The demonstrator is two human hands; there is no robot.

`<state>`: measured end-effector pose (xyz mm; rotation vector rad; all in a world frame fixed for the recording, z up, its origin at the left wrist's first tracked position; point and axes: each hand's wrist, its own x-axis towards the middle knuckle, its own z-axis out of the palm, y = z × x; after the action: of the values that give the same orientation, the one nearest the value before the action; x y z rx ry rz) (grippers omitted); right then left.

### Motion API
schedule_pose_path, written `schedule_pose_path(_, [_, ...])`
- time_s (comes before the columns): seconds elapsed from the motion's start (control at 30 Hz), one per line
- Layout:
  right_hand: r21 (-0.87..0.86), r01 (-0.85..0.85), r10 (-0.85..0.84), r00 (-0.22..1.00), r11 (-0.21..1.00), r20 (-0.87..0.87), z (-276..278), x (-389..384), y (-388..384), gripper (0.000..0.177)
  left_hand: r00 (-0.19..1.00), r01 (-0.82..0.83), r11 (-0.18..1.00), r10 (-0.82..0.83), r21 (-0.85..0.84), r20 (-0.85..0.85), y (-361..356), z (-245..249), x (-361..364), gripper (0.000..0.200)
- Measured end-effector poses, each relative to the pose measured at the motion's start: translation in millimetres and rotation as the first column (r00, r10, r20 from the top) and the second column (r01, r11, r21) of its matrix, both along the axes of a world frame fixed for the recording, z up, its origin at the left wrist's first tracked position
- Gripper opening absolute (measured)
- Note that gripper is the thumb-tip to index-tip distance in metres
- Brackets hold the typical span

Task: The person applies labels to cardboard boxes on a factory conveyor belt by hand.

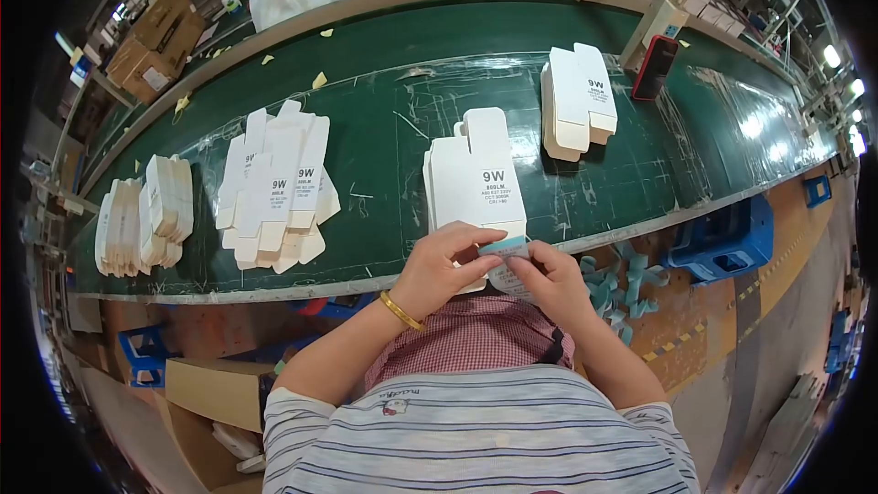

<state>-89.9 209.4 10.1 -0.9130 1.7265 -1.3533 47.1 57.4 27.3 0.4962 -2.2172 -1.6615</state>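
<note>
Close to my body at the table edge, a strip of labels (504,245) with a pale blue backing runs between my two hands. My left hand (441,267) pinches its left end between thumb and forefinger. On the other side my right hand (555,285) is closed on the same strip, with printed white labels hanging below the fingers. Just beyond the fingertips lies a stack of flat white cartons (471,169) printed "9W". A gold bangle (401,310) circles my left wrist.
More flat cartons lie in a fanned pile (276,185) and in tight bundles (146,215) to the left. Another carton stack (578,101) and a red-edged phone (655,67) are at the right. Blue backing scraps (626,288) hang below the edge near a blue stool (722,247).
</note>
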Motion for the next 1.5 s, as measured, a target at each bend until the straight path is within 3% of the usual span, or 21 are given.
schedule_pose_path(0.23, [-0.009,0.138,-0.138,0.99,0.99,0.001,-12.5,2.6,-7.5,0.023,0.998,-0.049,0.999,0.048,-0.015,-0.041,-6.6,-5.9,-5.8,0.024])
schedule_pose_path(0.37, [0.045,0.19,-0.194,0.976,0.981,0.095,-17.3,1.2,-12.1,0.024,0.994,-0.084,0.978,0.07,-0.19,-0.081,-13.1,-22.2,-13.7,0.022])
schedule_pose_path(0.57, [0.115,0.1,-0.107,0.993,0.988,0.05,-21.6,-1.7,-14.2,0.021,0.992,-0.12,0.927,0.099,-0.355,-0.076,-24.4,-30.9,-25.0,0.024])
schedule_pose_path(0.67, [0.15,0.129,-0.156,0.97,0.98,0.187,-19.5,-10.9,-24.2,0.022,0.984,-0.177,0.958,0.173,-0.224,-0.037,-34.4,-19.3,-28.9,0.029])
schedule_pose_path(0.77, [0.251,0.141,-0.235,0.885,0.958,0.402,-23.5,-23.7,-36.7,0.024,0.985,-0.17,0.891,0.142,-0.422,-0.098,-52.6,-31.1,-24.9,0.033])
schedule_pose_path(0.87, [0.294,0.133,-0.267,0.835,0.946,0.482,-21.0,-32.0,-46.5,0.025,0.989,-0.107,0.795,0.021,-0.597,-0.149,-59.9,-42.6,-22.9,0.032])
schedule_pose_path(0.97, [0.332,0.133,-0.296,0.806,0.934,0.512,-22.2,-35.1,-52.7,0.026,0.989,-0.024,0.755,-0.077,-0.655,-0.126,-62.0,-44.5,-24.5,0.035])
schedule_pose_path(1.17, [0.382,0.152,-0.352,0.767,0.912,0.536,-15.0,-33.0,-58.1,0.027,0.991,0.037,0.729,-0.117,-0.683,-0.071,-64.4,-46.0,-29.3,0.044])
schedule_pose_path(1.5, [0.382,0.163,-0.366,0.752,0.91,0.548,-16.4,-31.6,-58.7,0.026,0.996,0.038,0.757,-0.078,-0.652,-0.032,-62.2,-45.4,-31.3,0.038])
